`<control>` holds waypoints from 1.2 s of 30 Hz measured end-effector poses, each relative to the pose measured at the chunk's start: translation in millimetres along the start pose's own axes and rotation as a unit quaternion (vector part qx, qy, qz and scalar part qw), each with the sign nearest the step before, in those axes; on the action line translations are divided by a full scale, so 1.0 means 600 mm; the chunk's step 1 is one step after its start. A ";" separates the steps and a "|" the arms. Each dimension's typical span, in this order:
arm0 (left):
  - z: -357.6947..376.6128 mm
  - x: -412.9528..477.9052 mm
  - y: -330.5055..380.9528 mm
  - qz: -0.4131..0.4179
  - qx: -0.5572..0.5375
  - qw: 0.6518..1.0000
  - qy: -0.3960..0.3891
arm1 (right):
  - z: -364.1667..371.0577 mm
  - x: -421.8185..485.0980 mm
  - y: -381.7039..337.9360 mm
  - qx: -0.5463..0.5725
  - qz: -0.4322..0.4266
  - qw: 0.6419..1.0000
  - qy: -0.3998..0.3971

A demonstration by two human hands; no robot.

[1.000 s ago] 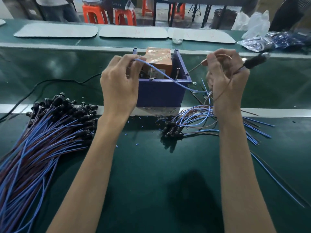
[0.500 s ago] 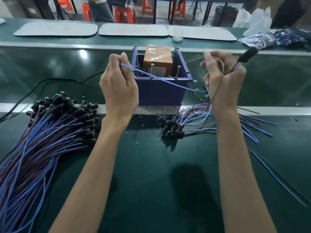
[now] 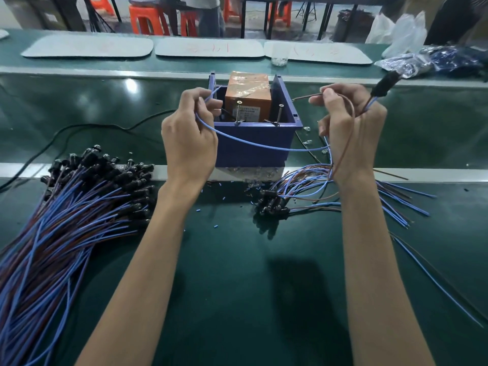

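My left hand (image 3: 188, 138) pinches the end of a blue wire (image 3: 264, 145) in front of the blue box's (image 3: 253, 146) left wall. That wire sags across the box front to my right hand (image 3: 348, 128). My right hand pinches a brown wire (image 3: 350, 122) near its tip, which points left toward the box, and holds the black connector (image 3: 384, 84) that sticks up to the right. An orange block (image 3: 248, 99) sits inside the box with two upright pins in front of it.
A large pile of blue and brown leads with black ends (image 3: 66, 215) covers the left of the green table. A small bundle (image 3: 285, 199) lies below the box. White mats (image 3: 208, 47), a clear cup (image 3: 279, 55) and plastic bags (image 3: 433, 60) lie beyond. A black cable (image 3: 87, 126) runs at left.
My left hand has shifted slightly with the blue wire end, and the wire now sags lower across the box front. My right hand has risen slightly; the connector now points more upright.
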State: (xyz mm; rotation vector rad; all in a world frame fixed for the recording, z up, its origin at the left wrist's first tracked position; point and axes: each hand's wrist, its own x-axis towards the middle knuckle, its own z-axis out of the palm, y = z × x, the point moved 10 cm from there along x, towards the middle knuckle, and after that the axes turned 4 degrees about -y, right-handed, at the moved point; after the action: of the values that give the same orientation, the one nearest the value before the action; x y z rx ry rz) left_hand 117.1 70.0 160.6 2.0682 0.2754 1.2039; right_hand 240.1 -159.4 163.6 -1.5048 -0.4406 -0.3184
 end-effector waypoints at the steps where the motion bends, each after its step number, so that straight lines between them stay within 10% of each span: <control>1: 0.000 0.000 -0.002 -0.004 -0.004 1.000 -0.003 | 0.000 0.000 0.000 0.000 0.000 1.000 0.000; 36: 0.022 -0.011 0.002 -0.037 0.016 0.998 -0.046 | 0.019 0.006 0.020 -0.069 0.005 0.996 -0.050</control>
State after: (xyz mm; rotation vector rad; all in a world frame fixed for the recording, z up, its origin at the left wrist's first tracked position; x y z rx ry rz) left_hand 124.5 59.6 152.8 2.1168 0.3260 1.0629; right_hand 248.0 -147.0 155.0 -1.6616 -0.4986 -0.2705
